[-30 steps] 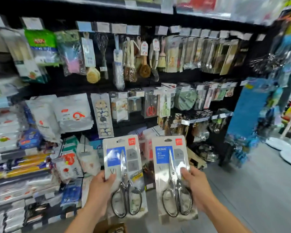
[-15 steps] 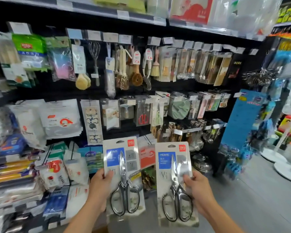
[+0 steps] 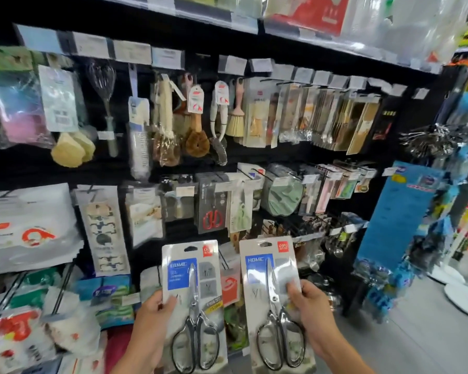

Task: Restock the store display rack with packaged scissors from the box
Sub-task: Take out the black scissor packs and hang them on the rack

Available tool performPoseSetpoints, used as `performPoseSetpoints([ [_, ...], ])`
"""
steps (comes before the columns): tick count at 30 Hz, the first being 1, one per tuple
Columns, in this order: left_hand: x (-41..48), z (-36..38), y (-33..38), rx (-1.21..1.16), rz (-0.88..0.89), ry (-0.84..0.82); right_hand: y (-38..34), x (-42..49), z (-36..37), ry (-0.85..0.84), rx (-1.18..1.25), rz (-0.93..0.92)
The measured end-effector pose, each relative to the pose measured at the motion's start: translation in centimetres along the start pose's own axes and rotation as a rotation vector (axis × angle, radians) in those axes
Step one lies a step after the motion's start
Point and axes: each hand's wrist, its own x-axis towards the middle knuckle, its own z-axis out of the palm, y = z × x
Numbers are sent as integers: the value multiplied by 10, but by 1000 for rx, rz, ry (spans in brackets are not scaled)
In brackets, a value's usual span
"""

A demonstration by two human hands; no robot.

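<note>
I hold two packaged scissors upright in front of the black display rack [image 3: 254,157]. My left hand [image 3: 152,325] grips the left pack [image 3: 192,300] by its left edge. My right hand [image 3: 312,317] grips the right pack [image 3: 274,300] by its right edge. Each pack is a white card with a blue HOME label and steel scissors with black-rimmed handles. Above them on the rack hang a pack of red-handled scissors [image 3: 211,206] and a pale green pair [image 3: 241,209]. The box is out of view.
Brushes [image 3: 195,122], a whisk [image 3: 103,85] and bagged goods hang on hooks above. White pouches [image 3: 30,228] fill the left side. A blue hanging display [image 3: 397,222] stands at the rack's right end, beside grey floor [image 3: 416,333] and white fan bases [image 3: 465,295].
My view has drawn closer to the rack and tilted up. Both hands still hold their packs, now slightly higher against the middle row of hooks.
</note>
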Motion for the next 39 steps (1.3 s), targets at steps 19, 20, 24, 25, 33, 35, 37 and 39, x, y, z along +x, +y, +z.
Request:
performPoseSetpoints([
  [19,140,213,-5,101,77,71,8,281,-84,69,43,53],
  [20,144,226,-5,94,69,96,8,301,-87,57,48,55],
  [24,152,273,-1,76,52,241,12,368,-97,-42,9,72],
  [25,152,283,1,90,50,252,12,383,-98,-82,11,83],
  [33,163,330,5,-19,36,321,0,462,-73,-212,52,94],
  [35,167,334,4,-65,30,319,-5,471,-67,-193,87,83],
  [37,173,334,1,-67,23,321,-10,475,-63,-185,90,45],
  [39,179,333,-2,-61,7,328,-14,477,-62,-182,86,15],
])
